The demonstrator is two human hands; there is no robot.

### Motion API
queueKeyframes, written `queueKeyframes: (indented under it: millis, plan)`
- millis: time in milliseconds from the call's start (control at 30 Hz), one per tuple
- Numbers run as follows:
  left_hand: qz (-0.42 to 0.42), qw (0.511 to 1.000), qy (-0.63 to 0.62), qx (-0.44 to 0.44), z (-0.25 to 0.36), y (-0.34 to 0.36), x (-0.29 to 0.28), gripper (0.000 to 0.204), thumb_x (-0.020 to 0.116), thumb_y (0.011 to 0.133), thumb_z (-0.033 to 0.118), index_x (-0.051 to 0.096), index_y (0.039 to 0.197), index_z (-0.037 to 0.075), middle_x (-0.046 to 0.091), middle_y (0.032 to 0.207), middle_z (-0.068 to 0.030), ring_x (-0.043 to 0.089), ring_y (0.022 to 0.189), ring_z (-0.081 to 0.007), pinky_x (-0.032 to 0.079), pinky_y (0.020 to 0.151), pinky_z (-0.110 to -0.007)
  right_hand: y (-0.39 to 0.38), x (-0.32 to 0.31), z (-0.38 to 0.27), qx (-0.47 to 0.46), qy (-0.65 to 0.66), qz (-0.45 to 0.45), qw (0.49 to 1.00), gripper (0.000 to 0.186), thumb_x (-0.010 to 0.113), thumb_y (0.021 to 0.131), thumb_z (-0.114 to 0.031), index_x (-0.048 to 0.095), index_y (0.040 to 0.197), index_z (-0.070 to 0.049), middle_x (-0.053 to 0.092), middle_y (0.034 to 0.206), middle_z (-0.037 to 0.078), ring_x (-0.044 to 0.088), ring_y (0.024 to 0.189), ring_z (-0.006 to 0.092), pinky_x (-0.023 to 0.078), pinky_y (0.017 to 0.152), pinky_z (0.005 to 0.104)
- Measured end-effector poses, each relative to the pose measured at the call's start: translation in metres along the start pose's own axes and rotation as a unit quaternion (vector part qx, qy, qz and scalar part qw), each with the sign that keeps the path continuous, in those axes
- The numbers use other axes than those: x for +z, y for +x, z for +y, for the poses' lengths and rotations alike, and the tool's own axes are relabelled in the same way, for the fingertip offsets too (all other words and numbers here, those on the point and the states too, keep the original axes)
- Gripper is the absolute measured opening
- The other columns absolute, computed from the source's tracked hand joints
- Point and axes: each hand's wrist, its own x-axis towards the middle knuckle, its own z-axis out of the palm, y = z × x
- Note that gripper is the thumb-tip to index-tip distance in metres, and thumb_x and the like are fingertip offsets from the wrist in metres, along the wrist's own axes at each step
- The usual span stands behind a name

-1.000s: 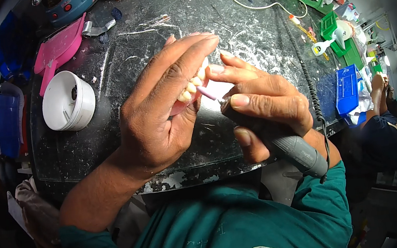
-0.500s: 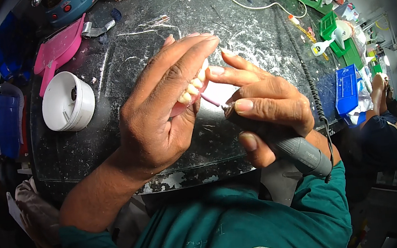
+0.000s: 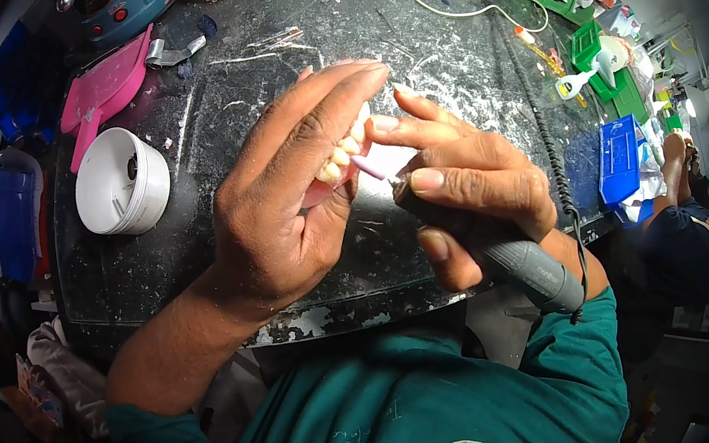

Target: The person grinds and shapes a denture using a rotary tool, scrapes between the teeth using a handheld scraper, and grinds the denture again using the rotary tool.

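Note:
My left hand (image 3: pixel 280 186) is closed around a denture (image 3: pixel 334 171), whose cream teeth and pink base show between thumb and fingers. Much of the denture is hidden by the palm and fingers. A dark grey rotary handpiece (image 3: pixel 530 267) lies in the grip of my right hand (image 3: pixel 480 172). From its front end sticks a slim pinkish-purple grinding bit (image 3: pixel 368 167), its tip at or very close to the teeth. My right index finger reaches toward the far end of the denture. A coiled black cord (image 3: pixel 560 172) runs from the handpiece's rear.
A white tub (image 3: pixel 123 182) with small items inside stands left on the scratched black table (image 3: pixel 311 301). Behind it lie a pink dustpan (image 3: pixel 107 83) and a blue machine (image 3: pixel 125 11). Green and blue bins (image 3: pixel 619 161) line the right side, where another person (image 3: pixel 695 218) sits.
My right hand has shifted slightly left, bringing the handpiece and its bit closer to the denture's teeth. My left hand holds the denture almost still.

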Motion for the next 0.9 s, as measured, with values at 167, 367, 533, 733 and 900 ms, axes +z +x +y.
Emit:
queueKeyframes:
  millis: [167, 367, 533, 733, 900]
  plan:
    - [0.007, 1.000, -0.006, 0.006, -0.0013, -0.0010, 0.0010, 0.047, 0.050, 0.099, 0.027, 0.052, 0.127, -0.011, 0.056, 0.127, -0.0268, 0.054, 0.122, -0.0358, 0.042, 0.103, -0.042, 0.0006, 0.0014, -0.0015, 0.004, 0.016, 0.008, 1.000, 0.034, 0.066, 0.091, -0.024, 0.050, 0.112, -0.002, 0.061, 0.094, 0.019, 0.062, 0.108, 0.0432, 0.038, 0.102, 0.0646]
    - [-0.003, 1.000, 0.021, 0.010, -0.0009, -0.0007, -0.0017, 0.046, 0.050, 0.099, 0.027, 0.053, 0.127, -0.010, 0.057, 0.127, -0.0252, 0.054, 0.122, -0.0361, 0.041, 0.104, -0.044, 0.0011, 0.0022, -0.0006, 0.008, 0.001, 0.004, 1.000, 0.033, 0.066, 0.091, -0.022, 0.050, 0.112, -0.001, 0.060, 0.094, 0.020, 0.062, 0.109, 0.0432, 0.038, 0.102, 0.0643]
    - [-0.004, 0.999, 0.031, 0.017, -0.0013, -0.0005, -0.0016, 0.044, 0.051, 0.099, 0.026, 0.054, 0.126, -0.009, 0.058, 0.126, -0.0244, 0.055, 0.121, -0.0369, 0.038, 0.106, -0.050, 0.0003, 0.0015, 0.0007, 0.001, 0.004, 0.008, 1.000, 0.033, 0.066, 0.091, -0.022, 0.050, 0.111, -0.002, 0.060, 0.094, 0.019, 0.062, 0.108, 0.0429, 0.038, 0.102, 0.0644]
    - [0.003, 0.999, 0.029, 0.018, -0.0022, -0.0004, -0.0002, 0.044, 0.050, 0.099, 0.025, 0.054, 0.127, -0.008, 0.059, 0.126, -0.0242, 0.056, 0.121, -0.0370, 0.038, 0.106, -0.050, 0.0000, 0.0017, 0.0021, -0.005, 0.006, 0.014, 1.000, 0.033, 0.066, 0.091, -0.023, 0.050, 0.111, -0.001, 0.061, 0.095, 0.019, 0.063, 0.107, 0.0428, 0.038, 0.102, 0.0646]
    - [-0.001, 0.999, 0.038, 0.022, -0.0014, 0.0006, -0.0014, 0.042, 0.050, 0.099, 0.023, 0.054, 0.127, -0.008, 0.059, 0.126, -0.0242, 0.055, 0.121, -0.0367, 0.038, 0.106, -0.050, 0.0011, 0.0006, 0.0019, -0.003, 0.004, 0.009, 1.000, 0.034, 0.066, 0.091, -0.025, 0.050, 0.111, -0.001, 0.062, 0.093, 0.021, 0.063, 0.107, 0.0429, 0.038, 0.102, 0.0648]
